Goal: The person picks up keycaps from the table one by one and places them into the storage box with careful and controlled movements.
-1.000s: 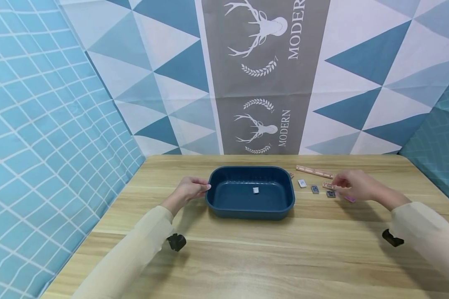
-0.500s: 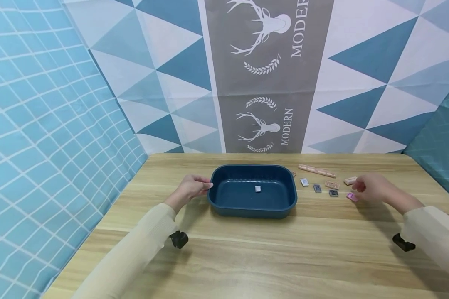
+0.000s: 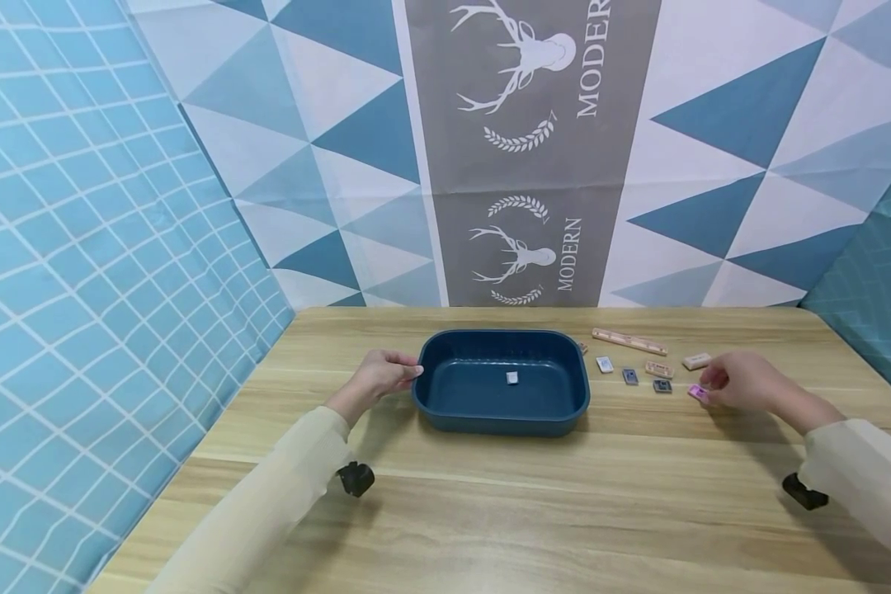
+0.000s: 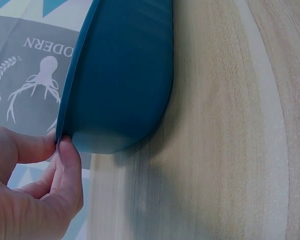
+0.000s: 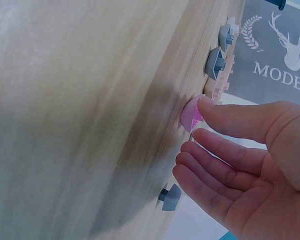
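Observation:
My left hand [image 3: 377,376] pinches the left rim of a dark blue rectangular plastic basin [image 3: 501,425]. In the left wrist view, thumb and forefinger meet on the basin's lip. A small white keycap [image 3: 512,378] lies on the basin floor. At the right, my right hand [image 3: 742,384] has its thumb and forefinger on either side of a pink keycap [image 3: 697,393] at the tabletop. Seen from the right wrist, the thumb touches the pink keycap [image 5: 191,114], and the other fingers are bent loosely beside it.
Between basin and right hand lie grey keycaps [image 3: 662,385], a white keycap [image 3: 604,364], a peach keycap [image 3: 659,369] and a long peach bar keycap [image 3: 629,341]. A pale keycap [image 3: 696,360] sits behind the pink one. Patterned cloth [image 3: 520,165] backs the wooden table [image 3: 490,511].
My right hand has moved from near the peach and grey keycaps rightward to the pink keycap, and its fingers have closed in on it. The left hand stays on the basin rim.

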The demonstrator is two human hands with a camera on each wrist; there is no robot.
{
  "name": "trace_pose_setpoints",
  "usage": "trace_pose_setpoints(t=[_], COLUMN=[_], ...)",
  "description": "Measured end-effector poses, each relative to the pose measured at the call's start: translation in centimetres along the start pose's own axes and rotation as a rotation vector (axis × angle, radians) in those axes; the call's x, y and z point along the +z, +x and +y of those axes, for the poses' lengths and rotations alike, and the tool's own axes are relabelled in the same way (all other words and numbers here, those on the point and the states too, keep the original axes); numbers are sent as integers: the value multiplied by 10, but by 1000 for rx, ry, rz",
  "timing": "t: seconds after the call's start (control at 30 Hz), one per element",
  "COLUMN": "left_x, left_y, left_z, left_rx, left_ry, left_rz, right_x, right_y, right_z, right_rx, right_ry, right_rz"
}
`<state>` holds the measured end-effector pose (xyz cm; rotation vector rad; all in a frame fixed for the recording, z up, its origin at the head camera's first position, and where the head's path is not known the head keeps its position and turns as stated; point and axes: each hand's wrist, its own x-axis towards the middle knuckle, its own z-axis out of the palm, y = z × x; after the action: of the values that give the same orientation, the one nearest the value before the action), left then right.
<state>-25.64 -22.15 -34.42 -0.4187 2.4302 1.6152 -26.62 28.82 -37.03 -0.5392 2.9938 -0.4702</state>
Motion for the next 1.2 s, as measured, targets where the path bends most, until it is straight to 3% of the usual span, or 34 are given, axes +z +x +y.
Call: trace_pose_setpoints(t=[0.5,0.87,1.2], left_x=[-2,1,3], left_y=[-1,-1,-2], left_z=[-1,0,0], left_rx=[-17,6,-7], left_ry=[0,10,-15], left_rz=[-1,3,6], right_x=[8,6,4], right_y=[-2,-3,3], right_z=[-4,1,-8], right_rx=[-15,0,-37], right_ry=[-1,18,14], right_rz=[6,-20,-31])
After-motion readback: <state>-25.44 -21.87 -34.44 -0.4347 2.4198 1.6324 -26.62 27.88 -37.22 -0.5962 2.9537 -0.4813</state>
